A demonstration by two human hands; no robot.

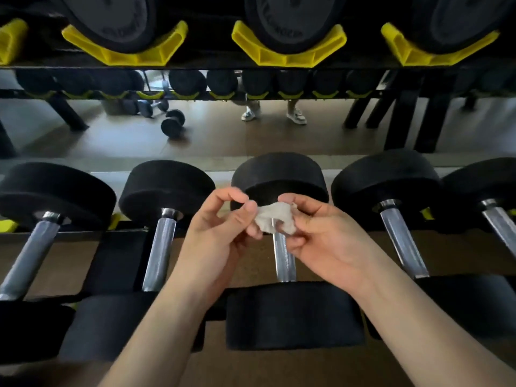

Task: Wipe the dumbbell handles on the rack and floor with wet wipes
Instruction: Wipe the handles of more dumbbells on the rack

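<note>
A crumpled white wet wipe [275,217] is stretched between both hands above the middle dumbbell's steel handle [283,261]. My left hand [220,230] pinches its left edge with thumb and fingers. My right hand [315,233] pinches its right side. The wipe hangs just over the top of that handle; whether it touches the steel I cannot tell. Black dumbbells lie in a row on the lower rack, with bare handles to the left [160,252] and to the right [402,238].
An upper shelf with yellow cradles [289,48] holds large black dumbbells overhead. A mirror behind the rack reflects the floor, a loose dumbbell [173,122] and a person's white shoes [273,114]. More handles sit at far left [30,255] and far right [499,227].
</note>
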